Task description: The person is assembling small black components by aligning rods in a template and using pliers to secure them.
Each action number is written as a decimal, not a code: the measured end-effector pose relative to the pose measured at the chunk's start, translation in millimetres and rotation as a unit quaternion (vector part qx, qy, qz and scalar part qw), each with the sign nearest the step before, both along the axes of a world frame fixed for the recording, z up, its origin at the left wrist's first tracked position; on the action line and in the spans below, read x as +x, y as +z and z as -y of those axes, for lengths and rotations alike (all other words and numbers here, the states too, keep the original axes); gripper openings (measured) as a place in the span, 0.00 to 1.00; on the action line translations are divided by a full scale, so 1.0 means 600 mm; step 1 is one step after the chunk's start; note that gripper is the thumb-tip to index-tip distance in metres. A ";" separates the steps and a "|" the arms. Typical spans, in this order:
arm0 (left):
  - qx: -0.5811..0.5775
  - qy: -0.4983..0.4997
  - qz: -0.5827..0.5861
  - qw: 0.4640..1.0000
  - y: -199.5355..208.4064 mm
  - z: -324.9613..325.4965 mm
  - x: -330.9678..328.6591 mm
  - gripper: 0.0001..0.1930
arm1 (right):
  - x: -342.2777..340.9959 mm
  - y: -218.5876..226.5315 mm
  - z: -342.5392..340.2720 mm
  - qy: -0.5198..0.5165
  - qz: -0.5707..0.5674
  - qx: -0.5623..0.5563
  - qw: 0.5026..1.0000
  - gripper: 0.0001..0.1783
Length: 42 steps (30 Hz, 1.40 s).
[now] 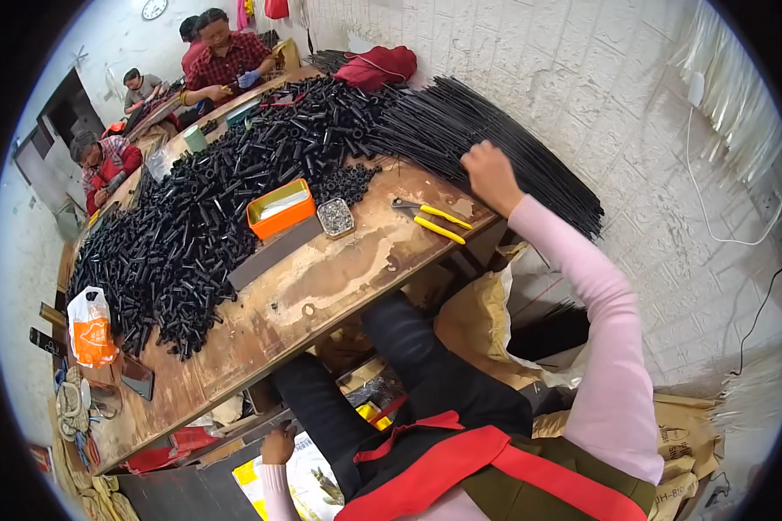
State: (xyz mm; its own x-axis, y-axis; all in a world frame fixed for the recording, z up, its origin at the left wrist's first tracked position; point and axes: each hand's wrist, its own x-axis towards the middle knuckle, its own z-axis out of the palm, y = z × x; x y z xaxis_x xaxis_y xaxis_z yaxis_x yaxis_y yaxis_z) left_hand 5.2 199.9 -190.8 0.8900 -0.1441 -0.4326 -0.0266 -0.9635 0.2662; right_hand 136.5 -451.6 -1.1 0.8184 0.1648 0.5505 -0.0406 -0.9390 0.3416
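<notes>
Nearest my view, the left hand hangs low beside a leg, above a bag; I can't tell if its fingers are released or clenched. On the surface I see pliers, then a tin and an orange box left of them. I have the right hand over black rods by the wall, fingers curled, any grasp unclear. Black tubes heap beyond the box.

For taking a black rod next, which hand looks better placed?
Likely the right hand: it is at the black rods on the table, while the left hand is down off the table, well away from them.
</notes>
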 end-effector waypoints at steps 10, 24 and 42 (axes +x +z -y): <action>0.013 -0.061 0.237 0.970 0.236 0.139 -0.032 0.15 | 0.118 -0.016 0.127 -0.168 -0.002 0.071 0.983 0.08; -0.038 -0.082 0.216 0.972 0.249 0.155 -0.065 0.15 | 0.126 0.046 0.126 -0.169 -0.099 0.311 0.930 0.15; -0.074 -0.106 0.254 0.959 0.243 0.159 -0.071 0.13 | 0.180 0.228 0.138 -0.067 -0.267 0.163 0.947 0.15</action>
